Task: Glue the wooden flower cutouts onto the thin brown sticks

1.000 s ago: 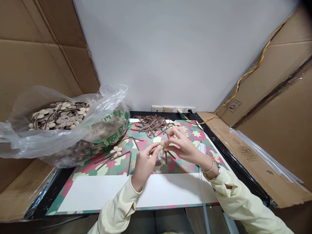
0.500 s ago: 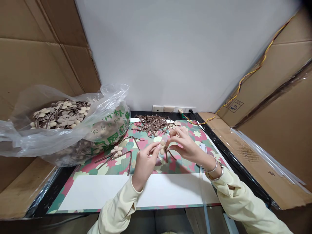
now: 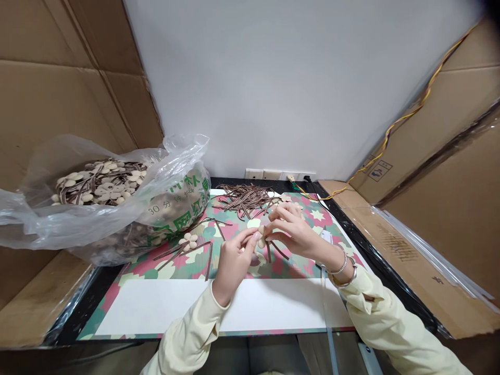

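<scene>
Between my two hands is a cream fabric flower (image 3: 261, 237) with brown ribbon tails hanging beneath it. My left hand (image 3: 233, 260) pinches its left side between thumb and fingertips. On the other side, the fingers of my right hand (image 3: 291, 229) are closed at the flower's edge near the ribbon, and partly hide it. A finished-looking flower (image 3: 188, 241) with dark ribbon ends lies on the patterned mat to the left. Beyond my hands sits a pile of brown striped ribbons (image 3: 246, 198), with a few loose flower pieces (image 3: 284, 198) beside it.
A clear plastic bag (image 3: 175, 203) full of flowers and ribbons stands at the left. A glue gun (image 3: 326, 237) lies right of my right hand, partly covered. White paper (image 3: 164, 307) runs along the front. Cardboard walls (image 3: 437, 156), power sockets (image 3: 269, 174) and a yellow cable (image 3: 386, 133) surround the table.
The flower has turned more edge-on between my fingers, and its ribbon tails have swung slightly to the right. Both hands stay in nearly the same place.
</scene>
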